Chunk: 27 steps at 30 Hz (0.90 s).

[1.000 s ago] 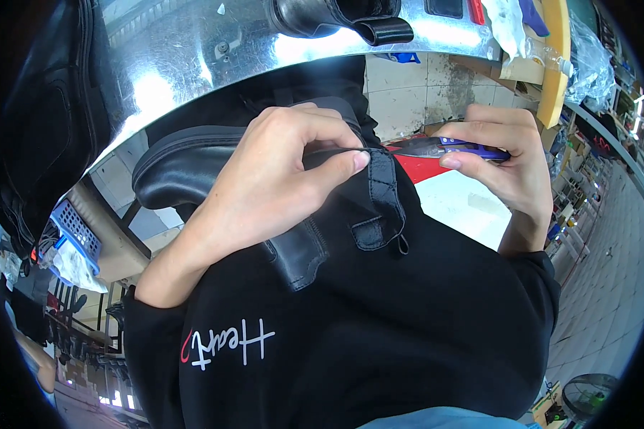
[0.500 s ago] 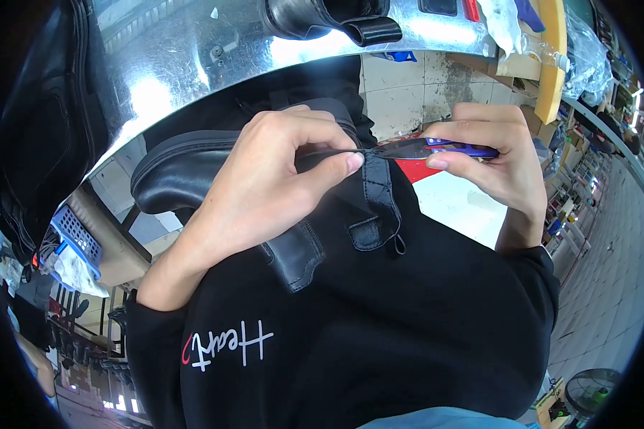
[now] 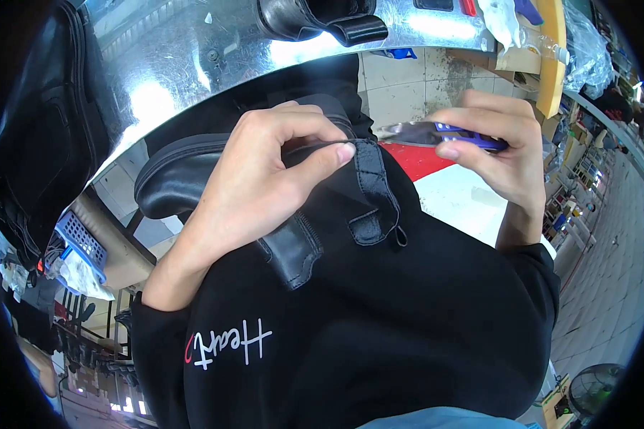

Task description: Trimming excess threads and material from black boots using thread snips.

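Note:
A black leather boot (image 3: 179,179) lies across my lap with its toe to the left; a zipper flap (image 3: 293,254) and a stitched strap with a small loop (image 3: 372,175) hang from its opened shaft. Thumb and forefinger of my left hand (image 3: 254,171) pinch the boot's top edge beside the strap. The middle of the boot is hidden behind that hand. My right hand (image 3: 504,146) grips a pair of thread snips (image 3: 411,134) with purple handles. Their blades point left, just right of the pinched edge and apart from it.
A shiny metal table (image 3: 172,50) curves ahead, bearing another black boot (image 3: 322,21). More black footwear (image 3: 43,107) stands at the left, above a blue basket (image 3: 82,239). At the right are a yellow board (image 3: 551,64), clear plastic bags (image 3: 587,57) and a fan (image 3: 594,386).
The snips have moved off the boot's edge, slightly right and up, and their blades have turned. My left hand keeps its pinch, shifted slightly left.

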{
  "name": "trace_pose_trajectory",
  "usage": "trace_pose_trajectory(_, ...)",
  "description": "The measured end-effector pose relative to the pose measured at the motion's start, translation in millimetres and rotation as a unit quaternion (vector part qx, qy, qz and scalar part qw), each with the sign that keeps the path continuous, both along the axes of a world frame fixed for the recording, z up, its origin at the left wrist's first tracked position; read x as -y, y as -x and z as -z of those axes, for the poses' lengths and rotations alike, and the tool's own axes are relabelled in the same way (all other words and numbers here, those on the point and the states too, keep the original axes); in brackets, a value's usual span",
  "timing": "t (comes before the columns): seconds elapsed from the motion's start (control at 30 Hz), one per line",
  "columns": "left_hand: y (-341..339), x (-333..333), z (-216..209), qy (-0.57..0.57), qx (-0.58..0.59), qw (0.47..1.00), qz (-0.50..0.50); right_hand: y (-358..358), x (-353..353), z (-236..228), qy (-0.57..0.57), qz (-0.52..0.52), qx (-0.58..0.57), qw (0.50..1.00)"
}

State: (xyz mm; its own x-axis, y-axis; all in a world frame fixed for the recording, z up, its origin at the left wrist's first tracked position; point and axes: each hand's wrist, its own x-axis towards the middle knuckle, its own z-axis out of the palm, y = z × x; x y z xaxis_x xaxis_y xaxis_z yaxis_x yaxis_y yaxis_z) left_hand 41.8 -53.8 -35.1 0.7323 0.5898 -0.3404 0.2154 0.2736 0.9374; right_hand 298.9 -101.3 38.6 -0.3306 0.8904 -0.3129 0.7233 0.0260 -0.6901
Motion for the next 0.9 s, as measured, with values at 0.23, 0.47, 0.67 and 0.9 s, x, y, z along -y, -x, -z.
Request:
trace_pose_trajectory(0.23, 1, -6, 1, 0.065, -0.015, 0.998, 0.003, 2, 8, -6, -0.135, -0.109, 0.039, 0.984)
trace_pose_trajectory(0.47, 0, -7, -4, 0.043, -0.02, 0.999, 0.017, 1, 9, -11, -0.133, -0.136, 0.075, 0.979)
trace_pose_trajectory(0.67, -2, 0, 1, 0.029, -0.017, 0.999, 0.01, 0, 4, -17, -0.113, -0.17, 0.102, 0.974)
trace_pose_trajectory(0.9, -4, -5, -4, 0.027, -0.024, 0.999, 0.014, 0, 4, -14, -0.136, -0.163, 0.084, 0.974)
